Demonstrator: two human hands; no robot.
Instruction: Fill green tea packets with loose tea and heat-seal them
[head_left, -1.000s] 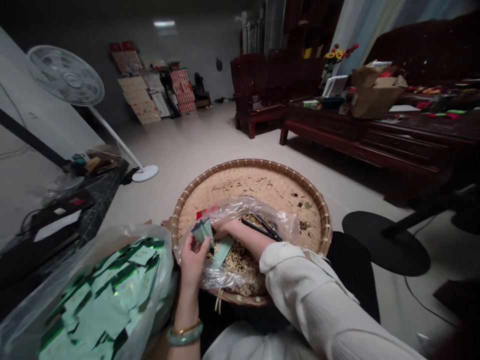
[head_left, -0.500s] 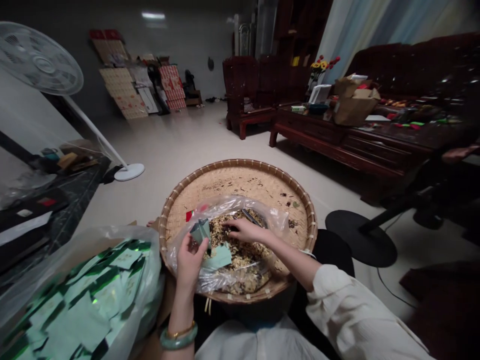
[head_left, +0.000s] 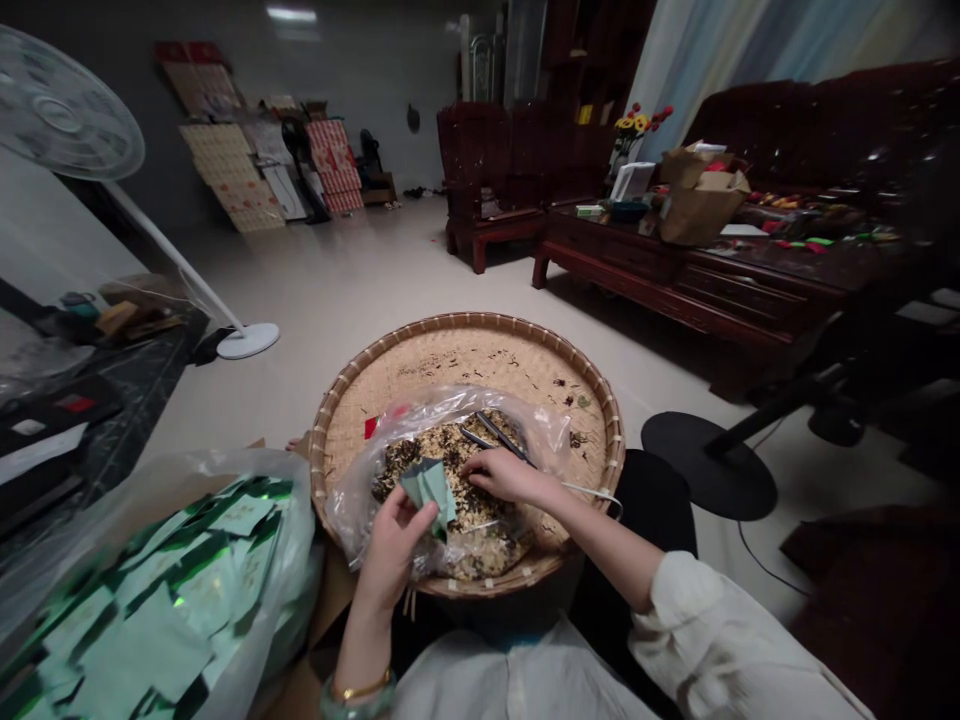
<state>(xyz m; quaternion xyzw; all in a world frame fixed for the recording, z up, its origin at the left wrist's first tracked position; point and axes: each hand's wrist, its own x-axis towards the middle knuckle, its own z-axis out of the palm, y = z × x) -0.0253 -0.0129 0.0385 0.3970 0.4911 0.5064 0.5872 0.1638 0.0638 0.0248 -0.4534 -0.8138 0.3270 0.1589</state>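
My left hand [head_left: 394, 545] grips a pale green packet [head_left: 431, 490] with a dark inside, its mouth tilted up, over a clear plastic bag [head_left: 352, 490]. Loose dried mix [head_left: 435, 440], pale bits with dark pieces, fills that spread bag. Over the mix, my right hand [head_left: 506, 475] has its fingers bent down and drawn together at the surface; what they pinch is too small to make out. Behind those fingers lies a dark tool with two long arms [head_left: 496, 432]. The bag rests in a round woven bamboo tray [head_left: 465, 322].
At the left, a large plastic bag [head_left: 289, 470] holds many green packets [head_left: 150, 650]. A white standing fan [head_left: 247, 340] is beyond it. To the right stand a black round base [head_left: 705, 465] and a dark wooden table [head_left: 637, 260] carrying a paper bag [head_left: 701, 210].
My left hand has moved right with the packet, closer to my right hand. A flat green piece that lay on the mix no longer lies there. The two-armed tool shows more fully.
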